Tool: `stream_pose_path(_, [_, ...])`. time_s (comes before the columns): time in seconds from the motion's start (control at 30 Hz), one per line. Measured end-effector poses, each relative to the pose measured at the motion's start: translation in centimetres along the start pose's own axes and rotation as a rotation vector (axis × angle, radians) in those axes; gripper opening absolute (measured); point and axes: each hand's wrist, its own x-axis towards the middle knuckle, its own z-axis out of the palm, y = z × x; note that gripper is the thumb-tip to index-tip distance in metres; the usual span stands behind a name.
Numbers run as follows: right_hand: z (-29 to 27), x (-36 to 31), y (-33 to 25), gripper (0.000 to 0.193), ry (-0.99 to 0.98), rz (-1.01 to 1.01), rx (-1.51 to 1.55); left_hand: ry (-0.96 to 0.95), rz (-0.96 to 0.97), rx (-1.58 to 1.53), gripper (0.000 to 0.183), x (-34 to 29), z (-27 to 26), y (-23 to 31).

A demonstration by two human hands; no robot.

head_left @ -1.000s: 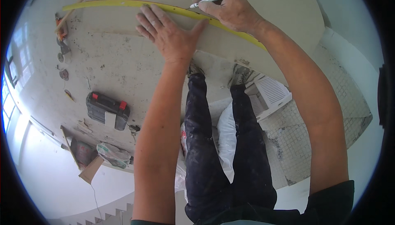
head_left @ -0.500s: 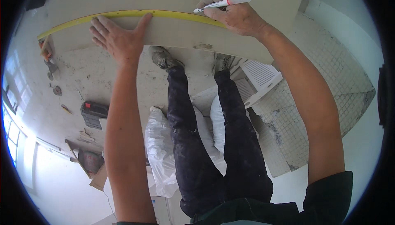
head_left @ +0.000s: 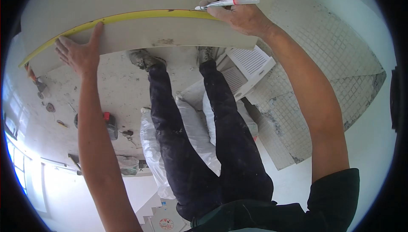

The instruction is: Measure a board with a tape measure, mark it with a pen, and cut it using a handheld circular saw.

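Gripping a marker (head_left: 247, 0), the right hand (head_left: 243, 18) hides the yellow strip's (head_left: 144, 15) right end.

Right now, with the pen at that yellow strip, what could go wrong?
The yellow strip might swivel: the left hand rests toward its left end, away from the white pen in the right hand. The shoes stand close to the near edge of the pale board and could nudge it. White bags lie close about the legs, so a step back might mean a stumble.
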Motion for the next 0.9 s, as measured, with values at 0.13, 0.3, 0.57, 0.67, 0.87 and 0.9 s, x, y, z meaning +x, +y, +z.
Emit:
stream_pose_path(0.13, [-0.9,-1.5,1.7,0.023,0.028,-0.119,-0.068,-0.001,0.021,0.009,0.129,0.3,0.0,-0.4])
stream_pose_path(0.3, [-2.2,-3.5,3.8,0.023,0.029,-0.067,0.058,0.027,0.075,0.026,0.126,0.5,0.6,-1.1])
stream_pose_path(0.57, [-3.7,-6.6,6.6,0.025,0.089,-0.037,0.101,0.038,0.105,0.016,0.123,1.1,1.0,-2.1])
stream_pose_path(0.67, [-4.2,-7.7,7.5,0.026,0.070,0.051,0.084,0.028,0.099,0.019,0.123,1.2,1.1,-2.2])
stream_pose_path(0.87, [-6.0,-9.6,8.7,0.028,0.015,0.120,-0.066,0.030,0.130,0.046,0.121,1.7,0.9,-2.8])
stream_pose_path(0.9, [-6.1,-9.9,8.9,0.028,0.016,0.123,-0.066,0.024,0.135,0.045,0.121,1.7,1.0,-2.9])
